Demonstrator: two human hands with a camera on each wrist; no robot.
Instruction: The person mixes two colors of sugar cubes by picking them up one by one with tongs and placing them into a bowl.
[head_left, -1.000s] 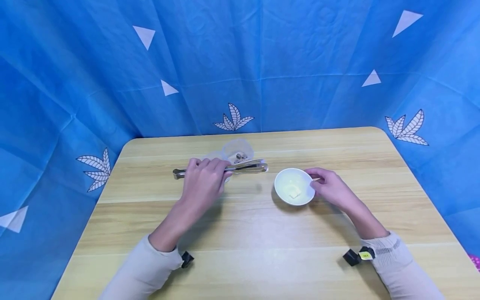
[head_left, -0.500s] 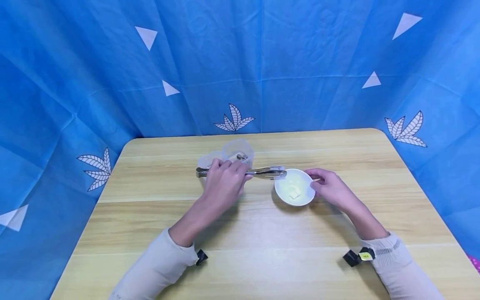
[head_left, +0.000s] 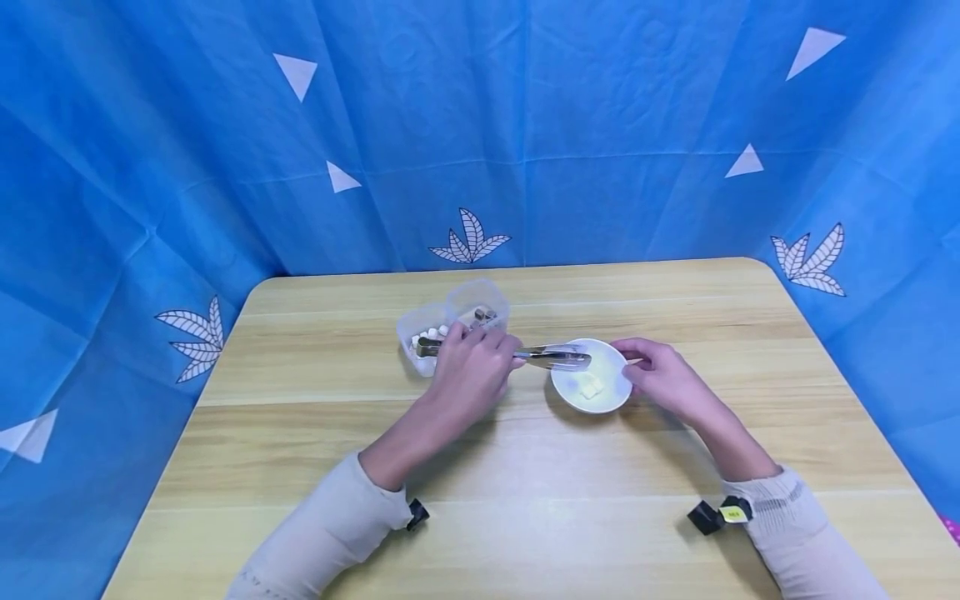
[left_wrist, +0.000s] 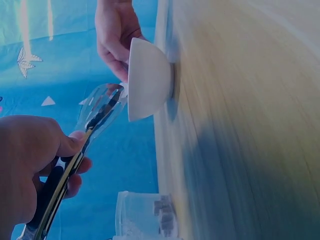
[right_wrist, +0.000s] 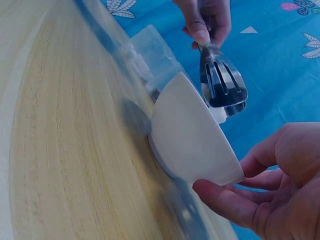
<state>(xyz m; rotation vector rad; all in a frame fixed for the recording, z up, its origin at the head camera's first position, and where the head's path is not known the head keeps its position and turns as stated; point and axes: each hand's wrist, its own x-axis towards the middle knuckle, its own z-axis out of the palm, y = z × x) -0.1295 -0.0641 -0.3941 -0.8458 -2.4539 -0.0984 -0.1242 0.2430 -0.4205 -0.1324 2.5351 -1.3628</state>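
My left hand (head_left: 474,371) grips a pair of metal serving tongs (head_left: 551,357), slotted at the head. The tong heads hang over the rim of a white bowl (head_left: 568,398). Between them sits a small white piece (right_wrist: 218,114), seen in both wrist views. Another pale piece (head_left: 591,387) lies at the bottom of the bowl. On the bowl's right side, my right hand (head_left: 658,375) pinches it between thumb and fingers. The bowl stands upright on the table.
Two clear plastic containers stand side by side behind the left hand. White pieces fill part of the left container (head_left: 408,321); dark pieces lie in the right container (head_left: 480,287). A blue curtain (head_left: 585,125) hangs along the wooden table's (head_left: 525,517) far edge.
The left hand and tongs have moved right and slightly nearer, from the containers to above the bowl. The left container has come into fuller view. The right hand and bowl have stayed put.
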